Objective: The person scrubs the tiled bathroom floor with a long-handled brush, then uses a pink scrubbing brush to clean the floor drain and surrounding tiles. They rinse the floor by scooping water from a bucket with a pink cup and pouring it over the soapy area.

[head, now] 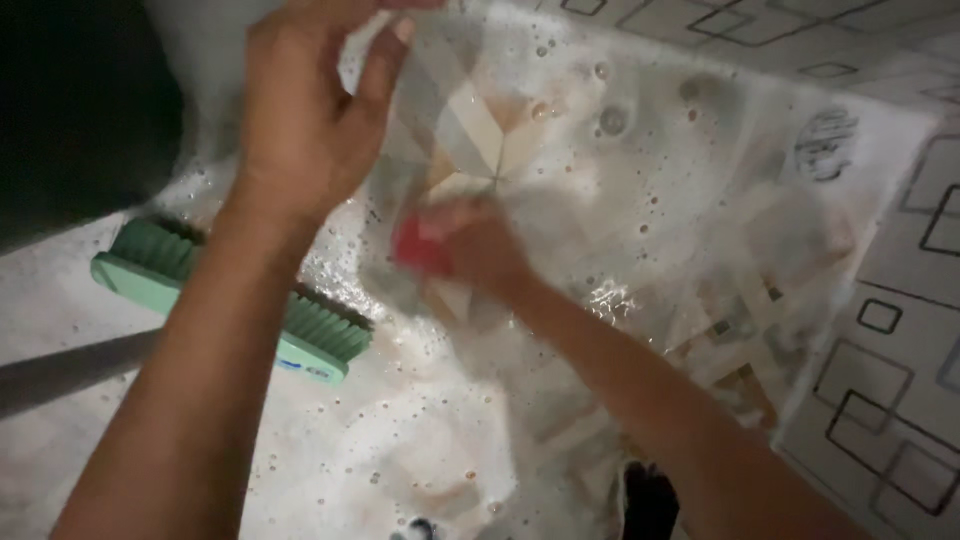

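A wet, soapy patterned cloth (pixel 700 200) lies spread over the floor, covered in foam and bubbles. My left hand (pixel 310 100) pinches and lifts a fold of that cloth near its top edge. My right hand (pixel 480 245) presses a small red object (pixel 420 245), blurred by motion, against the cloth just below the lifted fold. What the red object is cannot be made out.
A green scrubbing brush (pixel 320 330) lies on the foamy floor (pixel 380 450) under my left forearm. Tiles with square outlines (pixel 900 330) run along the right. A dark shape (pixel 70 110) fills the upper left corner.
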